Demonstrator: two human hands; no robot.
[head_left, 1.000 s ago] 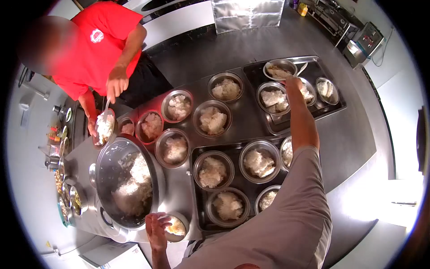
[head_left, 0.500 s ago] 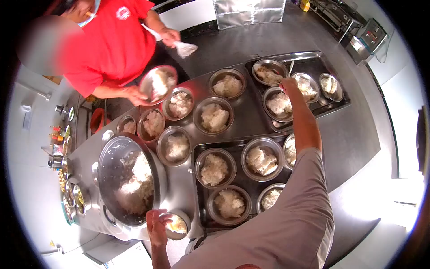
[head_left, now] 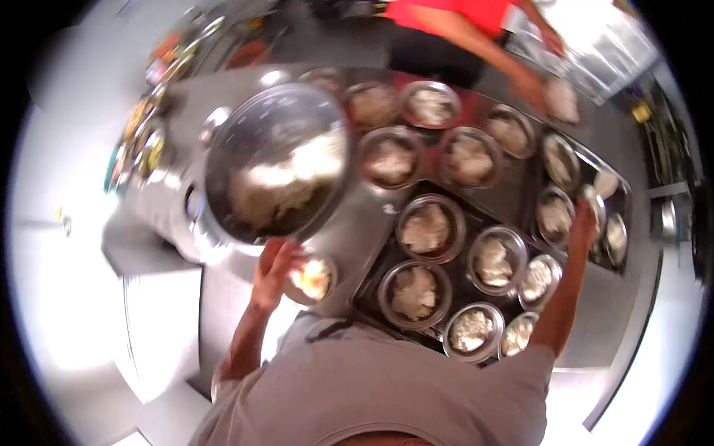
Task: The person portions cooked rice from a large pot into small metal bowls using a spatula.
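Observation:
My left hand [head_left: 277, 269] is at the left rim of a small bowl [head_left: 313, 279] holding rice and something yellowish; its fingers are bent and blurred, and whether they grip the rim is unclear. My right arm reaches to the far right, where my right hand [head_left: 586, 215] is closed on a pale spoon [head_left: 605, 183] over the rear tray [head_left: 623, 195]. Beside that hand is a bowl of rice [head_left: 555, 216]. A large pot [head_left: 277, 163] with rice in it stands beyond my left hand.
A front tray [head_left: 364, 293] carries several rice bowls. More bowls, among them one with rice [head_left: 470, 156], stand behind it on the metal table. Across the table, a person in a red shirt [head_left: 476, 13] reaches an arm towards the rear tray. Food containers line the far left.
The whole view has swung, shifting the pot and bowls rightward. The other person's arm now extends towards the rear tray. My hands remain near the same bowl and tray.

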